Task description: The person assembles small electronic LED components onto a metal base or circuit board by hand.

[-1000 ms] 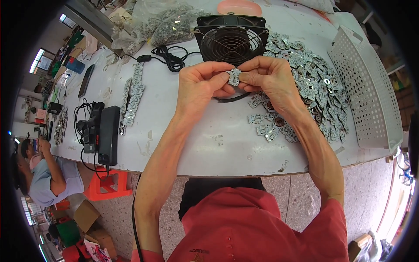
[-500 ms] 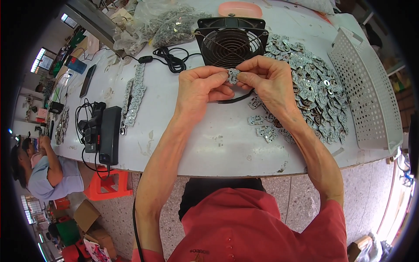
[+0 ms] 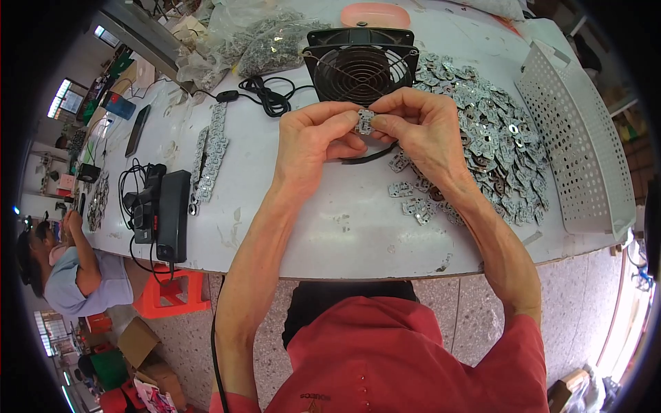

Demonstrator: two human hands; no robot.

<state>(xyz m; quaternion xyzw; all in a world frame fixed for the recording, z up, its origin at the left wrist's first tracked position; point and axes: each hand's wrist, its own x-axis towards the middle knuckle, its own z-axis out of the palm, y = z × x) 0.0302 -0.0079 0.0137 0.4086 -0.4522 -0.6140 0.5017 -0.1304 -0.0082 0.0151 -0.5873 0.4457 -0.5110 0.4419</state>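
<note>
Between both hands is a small flat silvery metal part [image 3: 365, 122] with cut-outs. My left hand [image 3: 317, 138] pinches its left edge between thumb and fingers. The opposite edge sits in the pinch of my right hand [image 3: 421, 131]. Just behind them stands a black fan [image 3: 361, 67] with a round wire guard. To the right, beside my right wrist, spreads a large pile of similar metal parts [image 3: 499, 138]. A few loose ones [image 3: 416, 208] lie at its near left side. Under my hands a dark tube or strip [image 3: 368, 158] rests on the table.
A white perforated basket [image 3: 578, 144] stands at the right. Rows of metal parts [image 3: 211, 155] lie left, by a black power adapter [image 3: 173, 215] with cables. Bags of parts [image 3: 275, 48] and a pink dish [image 3: 375, 15] are at the back. Another person [image 3: 79, 268] sits far left.
Both hands keep their pinch on the metal part, with barely any movement. The view has shifted very slightly, so the fan sits a little further left.
</note>
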